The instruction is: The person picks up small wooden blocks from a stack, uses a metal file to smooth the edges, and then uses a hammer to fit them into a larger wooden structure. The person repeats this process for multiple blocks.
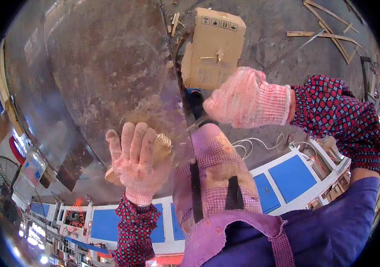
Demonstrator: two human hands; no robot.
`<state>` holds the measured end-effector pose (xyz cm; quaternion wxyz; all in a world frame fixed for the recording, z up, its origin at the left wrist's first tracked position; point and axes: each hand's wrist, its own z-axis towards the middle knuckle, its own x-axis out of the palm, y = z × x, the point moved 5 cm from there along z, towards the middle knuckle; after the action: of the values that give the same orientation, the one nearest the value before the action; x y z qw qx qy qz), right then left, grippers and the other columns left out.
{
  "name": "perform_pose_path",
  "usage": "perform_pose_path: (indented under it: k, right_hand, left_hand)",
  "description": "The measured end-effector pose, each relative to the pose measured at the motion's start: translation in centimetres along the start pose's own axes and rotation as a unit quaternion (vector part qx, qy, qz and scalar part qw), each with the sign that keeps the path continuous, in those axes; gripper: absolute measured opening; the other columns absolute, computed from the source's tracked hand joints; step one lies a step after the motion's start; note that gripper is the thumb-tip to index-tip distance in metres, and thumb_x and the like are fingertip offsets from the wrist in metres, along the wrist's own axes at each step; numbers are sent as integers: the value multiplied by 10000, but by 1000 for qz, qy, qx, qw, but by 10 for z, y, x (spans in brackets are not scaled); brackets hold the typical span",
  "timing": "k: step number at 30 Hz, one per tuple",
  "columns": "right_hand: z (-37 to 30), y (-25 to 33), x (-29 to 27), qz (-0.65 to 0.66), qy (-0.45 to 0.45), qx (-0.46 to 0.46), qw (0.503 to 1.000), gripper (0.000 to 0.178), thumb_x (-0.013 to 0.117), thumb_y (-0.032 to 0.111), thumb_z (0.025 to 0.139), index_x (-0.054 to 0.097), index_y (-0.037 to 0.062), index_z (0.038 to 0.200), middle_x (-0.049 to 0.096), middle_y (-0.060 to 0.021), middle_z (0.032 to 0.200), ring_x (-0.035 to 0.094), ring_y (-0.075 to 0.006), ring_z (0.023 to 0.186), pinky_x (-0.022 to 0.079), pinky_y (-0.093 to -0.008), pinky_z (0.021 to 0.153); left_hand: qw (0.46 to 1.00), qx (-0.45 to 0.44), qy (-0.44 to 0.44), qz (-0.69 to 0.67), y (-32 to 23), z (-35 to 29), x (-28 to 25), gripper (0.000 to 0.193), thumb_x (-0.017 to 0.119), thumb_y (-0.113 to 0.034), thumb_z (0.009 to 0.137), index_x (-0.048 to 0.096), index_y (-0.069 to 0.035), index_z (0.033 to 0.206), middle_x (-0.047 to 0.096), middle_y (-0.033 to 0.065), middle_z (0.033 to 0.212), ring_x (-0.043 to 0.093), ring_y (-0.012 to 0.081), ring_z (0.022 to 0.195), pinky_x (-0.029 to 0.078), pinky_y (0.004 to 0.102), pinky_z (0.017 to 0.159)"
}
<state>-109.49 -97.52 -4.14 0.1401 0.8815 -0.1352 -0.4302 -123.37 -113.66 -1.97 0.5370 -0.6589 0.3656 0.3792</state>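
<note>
My left hand (138, 162), in a pale pink knitted glove, lies flat with its fingers stretched out over a piece of wood. One end of this wood, with a ridged edge (164, 141), shows beside the index finger; a pale wooden corner (113, 176) sticks out on the other side. Above my knee, my right hand (245, 98) is closed in a fist, in a similar glove. A thin, blurred strip (194, 127) shows just below the fist, and I cannot tell whether the fist grips it. The fingers' inner side is hidden.
A worn brown metal surface (110, 75) spreads at the left and far side. On the floor lie a flattened cardboard box (219, 40), wooden strips (327, 33) and a white cable (261, 141). Blue-panelled white frames (292, 173) and a fan (3, 171) stand around.
</note>
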Motion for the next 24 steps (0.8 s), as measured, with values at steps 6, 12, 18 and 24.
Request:
perform_pose_path:
  k: [6, 12, 18, 24]
  right_hand:
    - [10, -10, 0, -3, 33, -16, 999, 163, 669, 221, 729, 614, 87, 804, 650, -35, 681, 667, -262, 608, 505, -435, 453]
    - [20, -2, 40, 171, -186, -59, 966, 241, 623, 323, 808, 549, 94, 785, 592, -127, 651, 617, -341, 599, 490, -439, 507]
    - [-16, 22, 41, 220, -99, -4, 971, 211, 479, 315, 903, 595, 154, 976, 604, -106, 830, 624, -325, 736, 501, -416, 579]
    - [-37, 20, 52, 271, -55, 98, 956, 272, 439, 335, 919, 639, 192, 1037, 620, -62, 874, 642, -286, 823, 515, -409, 693]
  left_hand:
    - [1000, 9, -17, 9, 1, 2, -5, 664, 767, -223, 618, 530, -91, 1224, 557, 110, 1261, 481, 349, 1236, 264, 570, 1094]
    - [996, 48, -80, 14, 3, 5, -1, 685, 770, -252, 637, 530, -114, 1264, 551, 90, 1304, 462, 317, 1274, 268, 538, 1107]
    - [997, 19, -61, 34, 5, -3, -10, 674, 771, -275, 648, 533, -116, 1258, 552, 83, 1304, 460, 316, 1276, 262, 528, 1114]
    - [997, 23, -68, 0, 5, -6, -5, 646, 777, -216, 622, 551, -80, 1212, 570, 107, 1268, 496, 330, 1234, 281, 522, 1106]
